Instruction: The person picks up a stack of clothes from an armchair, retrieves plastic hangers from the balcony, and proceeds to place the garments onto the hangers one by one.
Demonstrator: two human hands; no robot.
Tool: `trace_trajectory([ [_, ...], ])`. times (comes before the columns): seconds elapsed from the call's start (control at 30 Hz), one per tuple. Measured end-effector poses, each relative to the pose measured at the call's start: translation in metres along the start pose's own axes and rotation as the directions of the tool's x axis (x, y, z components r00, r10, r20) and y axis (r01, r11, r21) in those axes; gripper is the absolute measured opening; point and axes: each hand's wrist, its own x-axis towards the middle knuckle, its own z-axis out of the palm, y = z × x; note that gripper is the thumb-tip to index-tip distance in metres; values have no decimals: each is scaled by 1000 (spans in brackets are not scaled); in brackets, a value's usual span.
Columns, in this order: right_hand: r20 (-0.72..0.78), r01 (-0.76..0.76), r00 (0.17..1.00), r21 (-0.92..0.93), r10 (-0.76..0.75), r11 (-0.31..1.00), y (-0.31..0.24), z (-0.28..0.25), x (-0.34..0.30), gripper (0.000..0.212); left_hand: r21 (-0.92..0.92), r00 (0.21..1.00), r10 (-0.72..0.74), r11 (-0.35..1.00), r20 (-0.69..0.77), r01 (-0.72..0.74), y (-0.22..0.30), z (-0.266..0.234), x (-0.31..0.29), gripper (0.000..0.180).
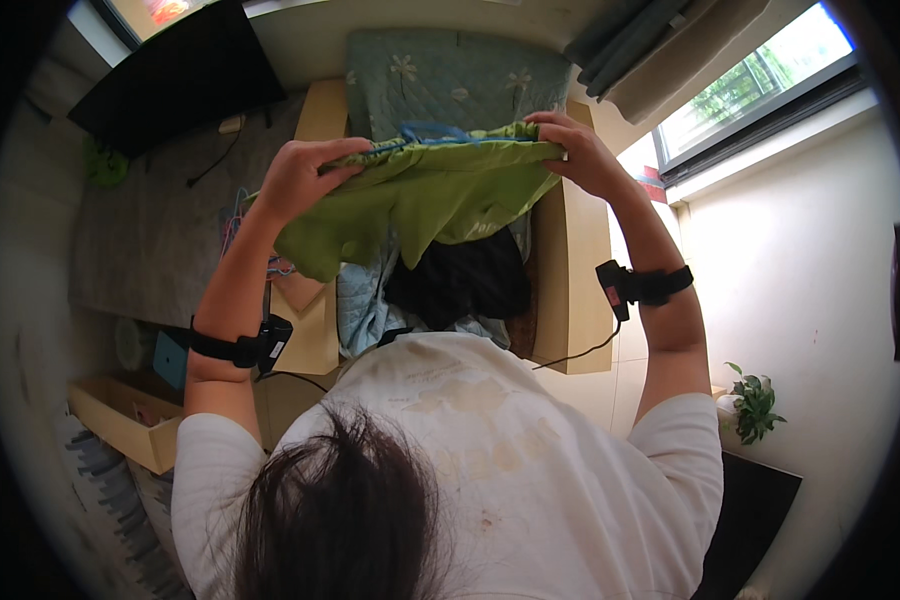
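Pale wall fills the room's side at 3 o'clock, with a window at 2 and a dark curtain gathered near 1. At 10 o'clock we see a black monitor above a grey table, its surface running down toward 9. Straight ahead, at 12, stands a seat with a floral, blue-green back and a broad wooden arm on its right side.

We hold a green garment raised over the seat, just above the middle of our view. Our left hand, between 10 and 11 o'clock, pinches one end of its top edge, fingers stretched inward; our right hand, between 1 and 2, grips the other end with thumb and fingers. A blue hanger shows along that edge — between our two hands — and the fabric hangs down in loose folds.

Below the garment, a black cloth lies bunched beside pale blue cloth. More hangers, thin and coloured, sit near 10, partly behind our left forearm. We wear a black strap on each forearm. At 8 we find a wooden drawer; at 4, a leafy plant.
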Motion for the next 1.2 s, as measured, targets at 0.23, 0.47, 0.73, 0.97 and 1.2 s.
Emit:
trace_trajectory([
  [0.23,152,-15,988,-83,28,996,-4,-8,4,32,-107,963,-9,993,269,39,13,-8,5,23],
  [0.47,-12,46,998,-399,-55,916,-46,33,9,46,52,955,-22,999,295,6,28,4,17,23],
  [0.73,15,-97,995,151,96,984,-34,53,25,21,74,967,28,996,255,-48,39,9,23,23],
  [0.97,-123,-128,984,-9,126,992,-35,38,18,32,304,944,5,946,330,-111,1,-31,3,21],
  [1.2,-152,-142,974,161,166,977,-28,31,18,31,53,986,-34,998,164,25,26,-14,6,19],
])
